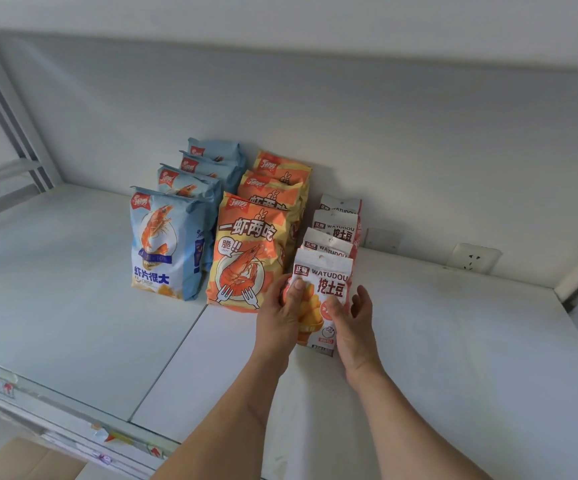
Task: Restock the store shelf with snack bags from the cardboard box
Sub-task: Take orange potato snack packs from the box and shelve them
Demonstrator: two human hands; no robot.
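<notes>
Both hands reach onto the white shelf [436, 341] and hold the front white snack bag [325, 282], which stands upright at the head of a row of matching white bags [336, 226] running back to the wall. The left hand [280, 313] grips the bag's left edge, thumb pressed on its face and fingers wrapped behind. The right hand [353, 320] steadies the right edge, thumb on the front, fingers loosely spread beside it. Just left of this row stands a row of orange shrimp bags [246, 251], and further left a row of blue shrimp bags [163, 244]. A corner of the cardboard box [28, 462] shows below the shelf edge. A wall socket [473, 258] sits behind the shelf at right
</notes>
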